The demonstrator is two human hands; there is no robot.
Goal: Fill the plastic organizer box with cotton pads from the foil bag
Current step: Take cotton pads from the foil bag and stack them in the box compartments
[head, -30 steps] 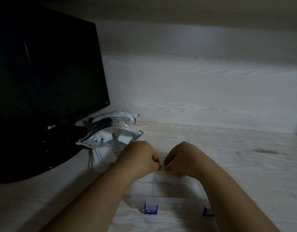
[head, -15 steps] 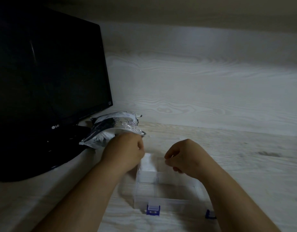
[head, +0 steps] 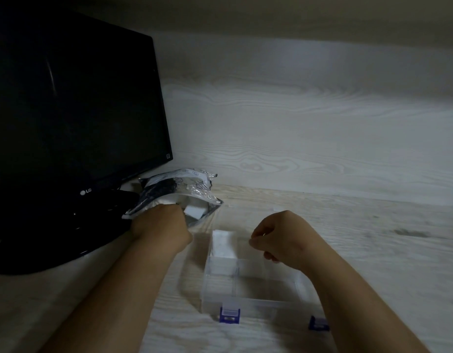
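Note:
The crinkled silver foil bag [head: 179,186] lies on the desk against the monitor's base, its mouth facing me. White cotton pads [head: 195,209] show in that mouth. My left hand [head: 161,226] reaches into the bag, and its fingers are hidden inside. The clear plastic organizer box [head: 253,300] sits open in front of me, with blue latches on its near wall. A stack of white cotton pads [head: 221,244] fills its back left compartment. My right hand [head: 281,239] hovers over the box's back edge, fingers loosely curled, with nothing visible in them.
A black LG monitor [head: 72,110] on a glossy black foot [head: 54,245] takes up the left side, right behind the bag. A pale wood-grain wall [head: 309,138] stands behind the desk [head: 386,245].
Both hands were together over the box's back edge. My left hand has since swung left into the foil bag, uncovering the pads in the back left compartment. My right hand stayed above the box.

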